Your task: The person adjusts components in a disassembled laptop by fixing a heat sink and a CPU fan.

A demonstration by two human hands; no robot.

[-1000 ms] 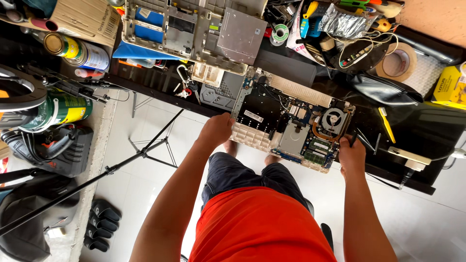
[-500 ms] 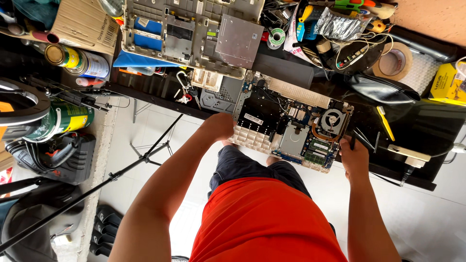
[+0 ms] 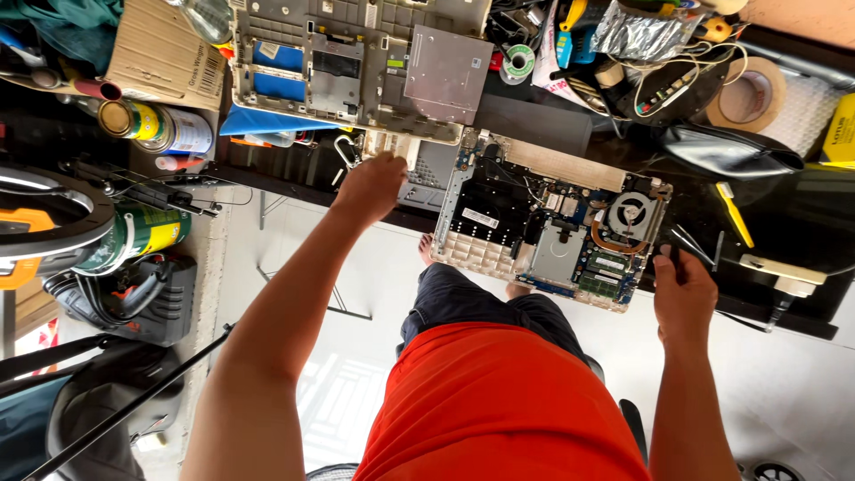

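Observation:
An opened laptop base (image 3: 485, 191) lies on the dark bench, with its circuit board, a round fan (image 3: 631, 214) and copper heat pipe exposed. My left hand (image 3: 370, 183) is off the laptop's left edge, with its curled fingers at a small beige plastic part (image 3: 389, 144); whether it grips the part is hidden. My right hand (image 3: 684, 294) sits at the laptop's right corner, closed on a thin dark tool (image 3: 673, 256). Farther back lies a beige laptop cover (image 3: 356, 62) with a silver drive (image 3: 450, 67) on it.
A tape roll (image 3: 746, 93), a black pouch (image 3: 726, 151), a yellow-handled tool (image 3: 735, 214), cables and a solder reel (image 3: 519, 62) crowd the bench's back and right. Cans (image 3: 156, 125), a cardboard box (image 3: 160, 53) and a green canister (image 3: 134, 240) are at the left. The bench's front edge runs under the laptop.
My left hand has left the laptop's left edge and moved left and back to the small beige part. My right hand stays at the right corner.

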